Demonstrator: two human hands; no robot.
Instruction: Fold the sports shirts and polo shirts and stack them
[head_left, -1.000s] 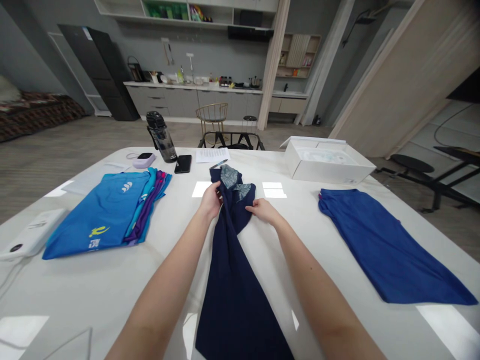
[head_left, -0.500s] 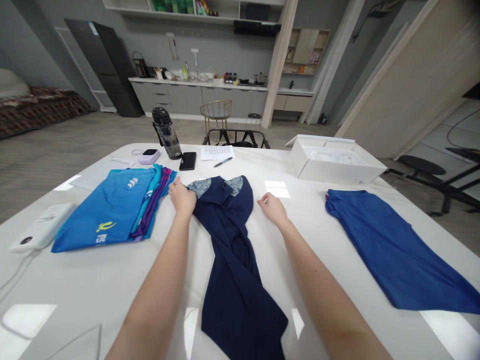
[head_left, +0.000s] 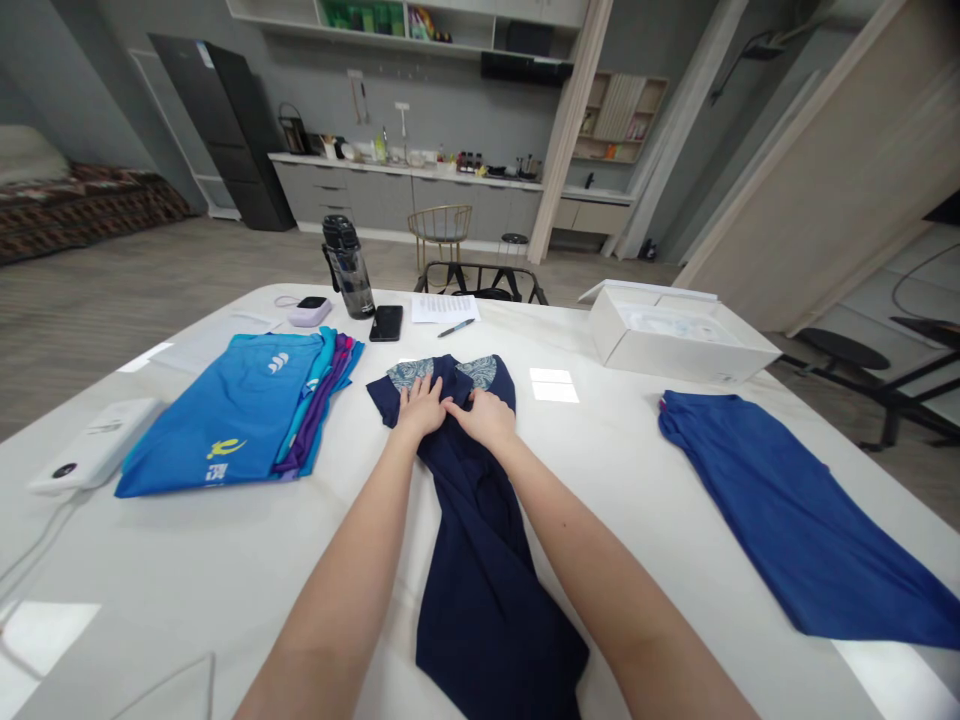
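A dark navy garment (head_left: 487, 560) lies lengthwise on the white table in front of me, its middle twisted into folds. Grey-blue patterned fabric shows at its far end. My left hand (head_left: 421, 408) rests on the far part, fingers stretched out over the cloth. Right beside it, my right hand (head_left: 486, 415) has its fingers curled on the same garment, gripping the fabric near the patterned pieces. The two thumbs almost meet. Whatever cloth lies under the palms is hidden.
Folded blue and purple shirts (head_left: 232, 410) lie to the left, near a white power bank (head_left: 97, 445) with a cable. Behind are a water bottle (head_left: 351, 270), a phone (head_left: 386, 323), and a pen (head_left: 456, 327). On the right are blue trousers (head_left: 795, 510) and a white box (head_left: 675, 345).
Both hands have come inward onto the garment. My left hand has let go of the left corner and flattened; my right hand has moved from the bare table to grip the cloth.
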